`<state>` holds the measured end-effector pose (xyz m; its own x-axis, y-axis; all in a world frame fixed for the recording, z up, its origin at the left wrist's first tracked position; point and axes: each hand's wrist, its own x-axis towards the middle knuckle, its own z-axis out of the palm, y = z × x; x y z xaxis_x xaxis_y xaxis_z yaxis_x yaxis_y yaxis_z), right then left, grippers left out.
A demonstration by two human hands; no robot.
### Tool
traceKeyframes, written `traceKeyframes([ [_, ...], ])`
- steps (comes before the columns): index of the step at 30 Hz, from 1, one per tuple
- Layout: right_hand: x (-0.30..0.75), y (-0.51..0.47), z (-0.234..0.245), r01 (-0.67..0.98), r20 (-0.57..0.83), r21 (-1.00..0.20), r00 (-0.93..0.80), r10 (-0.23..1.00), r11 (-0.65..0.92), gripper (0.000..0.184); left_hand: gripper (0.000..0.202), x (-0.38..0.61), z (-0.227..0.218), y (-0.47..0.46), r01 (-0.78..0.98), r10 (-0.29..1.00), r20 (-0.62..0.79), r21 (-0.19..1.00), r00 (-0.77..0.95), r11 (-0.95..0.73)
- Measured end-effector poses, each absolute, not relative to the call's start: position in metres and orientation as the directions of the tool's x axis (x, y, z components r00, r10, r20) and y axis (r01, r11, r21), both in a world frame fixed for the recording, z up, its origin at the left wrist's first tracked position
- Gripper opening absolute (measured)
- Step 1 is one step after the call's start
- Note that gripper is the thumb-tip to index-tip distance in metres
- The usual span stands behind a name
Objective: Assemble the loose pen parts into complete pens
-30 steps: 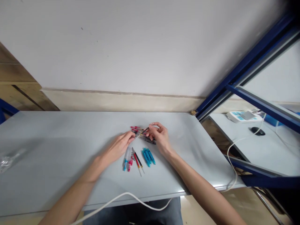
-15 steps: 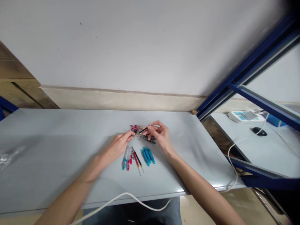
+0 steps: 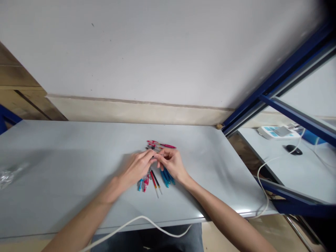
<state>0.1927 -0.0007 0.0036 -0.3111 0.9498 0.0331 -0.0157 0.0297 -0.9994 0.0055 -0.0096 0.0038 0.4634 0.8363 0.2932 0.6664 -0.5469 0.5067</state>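
My left hand (image 3: pixel 140 163) and right hand (image 3: pixel 172 163) meet above the worktop (image 3: pixel 78 161), fingertips pinched together around what looks like a slim pen piece (image 3: pixel 154 156) — mostly hidden, its long axis seemingly running from one to the other. The red refill (image 3: pixel 152 179) points toward me on the near side; blue barrels (image 3: pixel 165 179) lie beside it — my right hand is nearer those.
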Motion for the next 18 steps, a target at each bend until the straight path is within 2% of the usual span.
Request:
traceKeyframes([
  [4, 0.200, 0.001, 0.013, 0.014, 0.066, -0.997, -0.255, 0.965, 0.072, 0.036, 0.022, 0.002, 0.004, -0.005, 0.717, 0.878, 0.321, 0.509, 0.354, -0.476],
  [6, 0.204, 0.000, 0.017, 0.111, 0.131, -0.981, -0.246, 0.960, 0.162, 0.030, 0.023, -0.003, 0.001, 0.000, 0.747, 0.900, 0.327, 0.511, 0.289, -0.425],
  [7, 0.205, -0.002, 0.019, 0.181, 0.155, -0.959, -0.310, 0.938, 0.219, 0.026, 0.024, -0.006, 0.000, 0.002, 0.762, 0.909, 0.321, 0.508, 0.264, -0.401],
  [11, 0.199, -0.014, 0.021, 0.422, 0.128, -0.765, -0.640, 0.757, 0.487, 0.008, 0.024, -0.009, 0.000, 0.004, 0.811, 0.930, 0.276, 0.469, 0.242, -0.350],
  [14, 0.191, -0.024, 0.017, 0.526, 0.103, -0.632, -0.671, 0.735, 0.569, 0.006, 0.025, -0.008, 0.000, 0.003, 0.831, 0.933, 0.238, 0.432, 0.270, -0.351],
  [18, 0.187, -0.029, 0.013, 0.581, 0.088, -0.555, -0.670, 0.737, 0.594, 0.008, 0.025, -0.006, -0.002, 0.002, 0.842, 0.935, 0.209, 0.411, 0.286, -0.349],
])
